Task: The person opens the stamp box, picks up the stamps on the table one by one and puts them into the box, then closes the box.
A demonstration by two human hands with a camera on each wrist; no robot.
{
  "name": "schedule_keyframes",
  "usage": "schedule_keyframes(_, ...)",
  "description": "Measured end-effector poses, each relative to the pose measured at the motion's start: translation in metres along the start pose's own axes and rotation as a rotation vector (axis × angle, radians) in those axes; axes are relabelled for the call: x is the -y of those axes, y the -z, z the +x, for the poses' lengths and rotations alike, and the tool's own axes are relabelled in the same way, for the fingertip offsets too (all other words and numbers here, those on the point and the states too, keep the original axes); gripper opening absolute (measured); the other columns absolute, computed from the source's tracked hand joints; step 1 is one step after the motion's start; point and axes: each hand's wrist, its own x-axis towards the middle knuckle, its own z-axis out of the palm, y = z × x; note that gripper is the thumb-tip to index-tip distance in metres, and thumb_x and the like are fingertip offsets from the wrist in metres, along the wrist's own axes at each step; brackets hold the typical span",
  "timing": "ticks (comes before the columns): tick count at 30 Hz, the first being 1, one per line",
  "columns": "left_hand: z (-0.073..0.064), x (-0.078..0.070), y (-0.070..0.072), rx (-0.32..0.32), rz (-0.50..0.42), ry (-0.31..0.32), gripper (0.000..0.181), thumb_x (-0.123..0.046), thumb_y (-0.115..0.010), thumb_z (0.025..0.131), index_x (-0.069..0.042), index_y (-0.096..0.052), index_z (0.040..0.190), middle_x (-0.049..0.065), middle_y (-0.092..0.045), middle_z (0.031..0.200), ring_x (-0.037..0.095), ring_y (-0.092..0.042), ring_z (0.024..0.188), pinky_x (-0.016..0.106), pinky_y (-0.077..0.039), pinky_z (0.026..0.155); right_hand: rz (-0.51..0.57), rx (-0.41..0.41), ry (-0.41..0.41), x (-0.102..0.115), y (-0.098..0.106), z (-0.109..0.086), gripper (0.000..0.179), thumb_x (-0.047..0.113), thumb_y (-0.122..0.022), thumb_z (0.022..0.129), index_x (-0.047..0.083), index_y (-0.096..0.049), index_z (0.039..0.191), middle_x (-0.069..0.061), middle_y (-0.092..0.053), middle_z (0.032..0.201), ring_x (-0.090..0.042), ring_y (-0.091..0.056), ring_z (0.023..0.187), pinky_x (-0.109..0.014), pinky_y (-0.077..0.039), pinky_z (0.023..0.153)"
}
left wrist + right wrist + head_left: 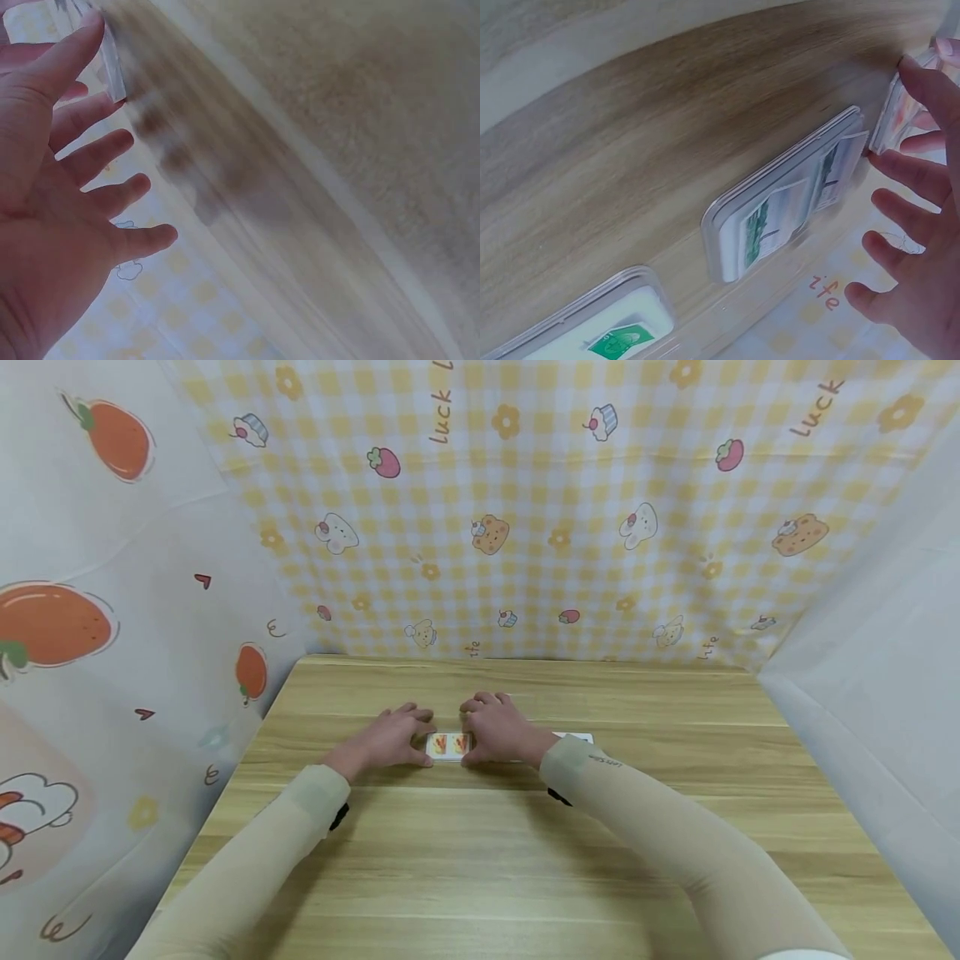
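Observation:
Between both hands on the wooden table lies a flat clear case (447, 746) with two small orange-and-red pictures side by side. My left hand (392, 737) pinches its left end, thumb at the near edge and forefinger at the far edge; the other fingers spread apart. At the right end my right hand (497, 731) holds it the same way, thumb and forefinger on opposite edges, remaining fingers loosely bent. In the right wrist view, a second case (720, 217) with green landscape pictures stands just beside the held one, partly under the right hand in the head view.
Further right is a third flat case (656, 319) with a green label, its end (585, 738) showing past the right wrist. The wooden table (450, 860) meets a yellow-checked curtain (525, 568) at its back edge. White printed cloth (187, 543) hangs along the left side.

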Motion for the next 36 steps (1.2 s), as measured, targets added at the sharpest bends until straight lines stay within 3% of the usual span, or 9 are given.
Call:
schedule_keyframes(6, 0.003, 0.000, 0.006, 0.006, -0.031, -0.012, 0.073, -0.050, -0.076, 0.086, -0.006, -0.058, 0.141, 0.018, -0.033, 0.159, 0.047, -0.017, 0.148, 0.073, -0.014, 0.109, -0.017, 0.007, -0.007, -0.004, 0.004, -0.001, 0.056, 0.069, -0.072, 0.079, 0.023, -0.076, 0.111, -0.003, -0.048, 0.150, -0.033, -0.039, 0.137, -0.063, -0.031, 0.108)
schedule_keyframes(11, 0.009, -0.001, 0.014, -0.017, -0.040, -0.011, 0.076, -0.054, -0.074, 0.087, -0.009, -0.054, 0.145, 0.016, -0.031, 0.161, 0.044, -0.019, 0.148, 0.073, -0.014, 0.110, -0.013, -0.022, -0.007, -0.011, 0.013, -0.003, 0.061, 0.065, -0.070, 0.084, 0.022, -0.071, 0.126, -0.004, -0.047, 0.150, -0.033, -0.039, 0.138, -0.062, -0.031, 0.109)
schedule_keyframes(21, 0.027, -0.018, 0.027, -0.158, -0.017, -0.028, 0.067, -0.045, -0.068, 0.095, -0.010, -0.049, 0.149, 0.016, -0.038, 0.157, 0.040, -0.029, 0.145, 0.067, -0.023, 0.111, -0.006, -0.042, -0.007, -0.036, 0.026, -0.013, 0.067, 0.059, -0.068, 0.090, 0.018, -0.058, 0.142, -0.005, -0.047, 0.150, -0.033, -0.039, 0.139, -0.061, -0.029, 0.111)
schedule_keyframes(29, 0.054, -0.033, 0.027, -0.224, -0.026, 0.000, 0.065, -0.046, -0.064, 0.097, -0.009, -0.049, 0.149, 0.013, -0.046, 0.153, 0.032, -0.039, 0.142, 0.052, -0.028, 0.115, 0.036, -0.084, -0.061, -0.066, 0.026, -0.023, 0.062, 0.047, -0.070, 0.092, 0.012, -0.058, 0.142, -0.008, -0.053, 0.145, -0.034, -0.039, 0.138, -0.061, -0.027, 0.111)
schedule_keyframes(36, 0.082, -0.043, 0.015, -0.189, -0.030, -0.004, 0.066, -0.043, -0.067, 0.096, -0.009, -0.047, 0.149, 0.013, -0.045, 0.153, 0.033, -0.040, 0.140, 0.054, -0.027, 0.115, 0.042, -0.018, -0.152, -0.089, 0.014, -0.034, 0.063, 0.045, -0.067, 0.095, 0.010, -0.053, 0.146, -0.010, -0.051, 0.147, -0.038, -0.036, 0.140, -0.063, -0.024, 0.112)
